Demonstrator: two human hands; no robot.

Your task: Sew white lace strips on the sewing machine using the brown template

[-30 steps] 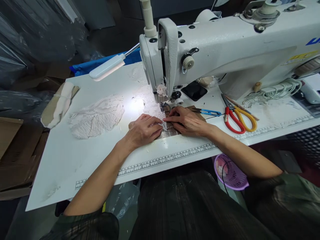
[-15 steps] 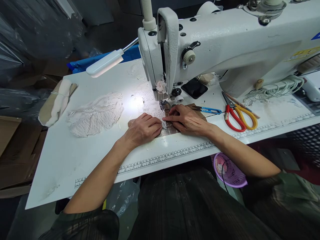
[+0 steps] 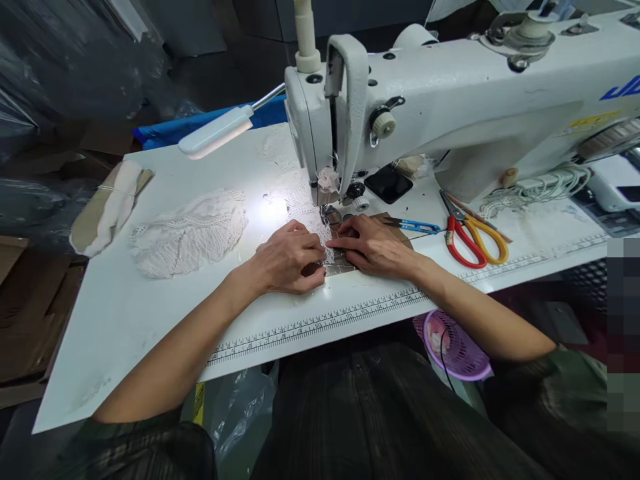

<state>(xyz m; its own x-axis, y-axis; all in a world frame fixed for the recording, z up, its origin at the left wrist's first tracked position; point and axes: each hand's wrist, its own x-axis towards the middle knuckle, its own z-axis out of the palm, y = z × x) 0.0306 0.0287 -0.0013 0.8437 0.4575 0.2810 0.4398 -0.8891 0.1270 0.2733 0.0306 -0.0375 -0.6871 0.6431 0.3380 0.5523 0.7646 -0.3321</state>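
A strip of white lace (image 3: 324, 241) lies under the presser foot (image 3: 325, 217) of a white sewing machine (image 3: 425, 87), over a brownish sheet (image 3: 343, 260). At the lace's left edge is my left hand (image 3: 290, 259), its fingers curled and thumb bent towards them, closed on the lace. From the other side, my right hand (image 3: 375, 247) has its index fingertip on the lace and its other fingers bent over the brown sheet. Blue thread snips (image 3: 417, 227) lie just beyond the right hand. The fingertips partly hide the lace.
Gathered white lace (image 3: 190, 230) lies on the left of the white table (image 3: 140, 320). Red-and-yellow scissors (image 3: 473, 237) and a black phone-like slab (image 3: 389, 183) are to the right. A lamp (image 3: 217, 132) reaches over the table; a purple basket (image 3: 463, 350) stands below its edge.
My left hand has its fingers more bent now, with the thumb showing below them. The right hand stays almost in place at the lace. The whole view has shifted slightly.
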